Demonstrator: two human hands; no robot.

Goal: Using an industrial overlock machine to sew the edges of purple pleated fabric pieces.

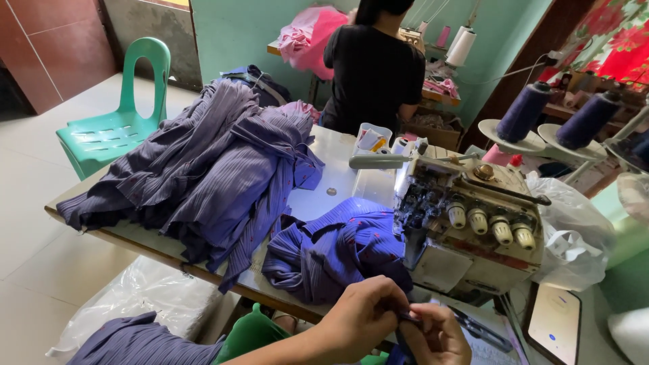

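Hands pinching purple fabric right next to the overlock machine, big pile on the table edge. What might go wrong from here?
1. Both hands, left hand and right hand, pinch a small piece of purple fabric low in front of the overlock machine; the grip looks small, so it may slip.
2. The bunched purple garment lies against the machine and could get dragged in.
3. The purple fabric pile hangs over the table edge and might slide off.

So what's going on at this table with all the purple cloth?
A person seated at an overlock sewing machine pinches a bit of dark purple fabric between both hands, left hand and right hand. A bunched striped garment lies beside the machine, with a larger pile behind. Another person works farther back.
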